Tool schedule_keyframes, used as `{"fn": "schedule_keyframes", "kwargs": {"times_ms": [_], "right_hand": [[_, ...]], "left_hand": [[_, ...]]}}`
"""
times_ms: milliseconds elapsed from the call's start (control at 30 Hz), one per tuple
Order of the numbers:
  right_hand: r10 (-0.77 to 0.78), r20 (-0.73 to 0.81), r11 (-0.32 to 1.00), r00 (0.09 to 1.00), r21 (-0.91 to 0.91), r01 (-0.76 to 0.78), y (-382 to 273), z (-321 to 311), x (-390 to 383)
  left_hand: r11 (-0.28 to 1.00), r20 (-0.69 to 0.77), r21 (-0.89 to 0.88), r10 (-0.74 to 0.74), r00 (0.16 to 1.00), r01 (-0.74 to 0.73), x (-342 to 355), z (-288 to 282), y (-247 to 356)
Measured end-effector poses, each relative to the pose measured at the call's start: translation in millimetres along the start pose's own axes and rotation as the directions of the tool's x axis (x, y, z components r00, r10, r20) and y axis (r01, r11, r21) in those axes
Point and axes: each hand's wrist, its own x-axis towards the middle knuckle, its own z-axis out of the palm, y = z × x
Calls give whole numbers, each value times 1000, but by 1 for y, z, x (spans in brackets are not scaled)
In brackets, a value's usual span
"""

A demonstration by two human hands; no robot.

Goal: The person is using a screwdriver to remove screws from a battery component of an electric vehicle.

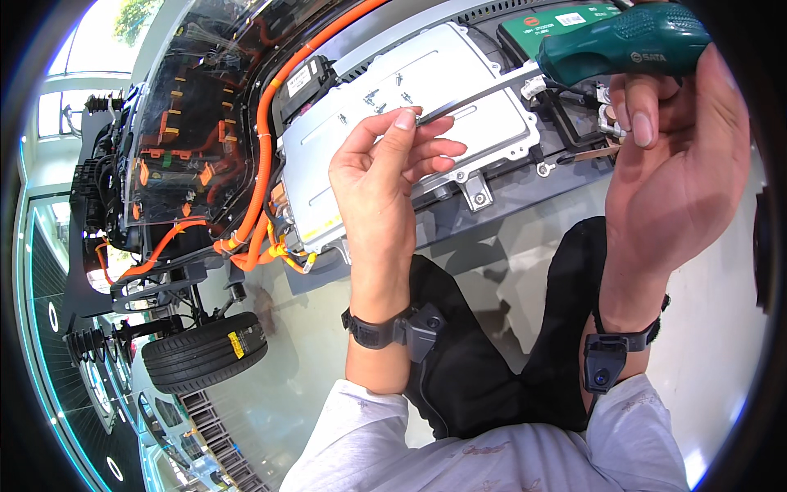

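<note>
My right hand (676, 164) is raised at the right, its fingers and thumb around the green handle of a screwdriver (627, 45). The steel shaft points left and slightly down, above a flat silver metal cover (393, 148). At the shaft's end, my left hand (381, 164) is closed, thumb and forefinger pinching the tip. Something small and dark shows between them, too small to make out. Several small screws (375, 100) lie loose on the silver cover just beyond my left fingers.
Thick orange cables (264, 123) run along the cover's left side. Farther left, a clear panel (193, 115) lies over dark parts with orange connectors. A green module (557, 29) sits at the back right. A tyre (205, 353) stands at the lower left, and my legs are below the cover's edge.
</note>
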Motion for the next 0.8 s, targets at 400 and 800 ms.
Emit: {"fn": "schedule_keyframes", "kwargs": {"times_ms": [400,800], "right_hand": [[9,-41,1000,999,23,-8,6,4,0],[-32,71,999,997,18,31,9,5,-3]], "left_hand": [[998,13,16,-60,998,60,3,-5,-1],[982,22,165,-94,995,89,4,-5,-3]]}}
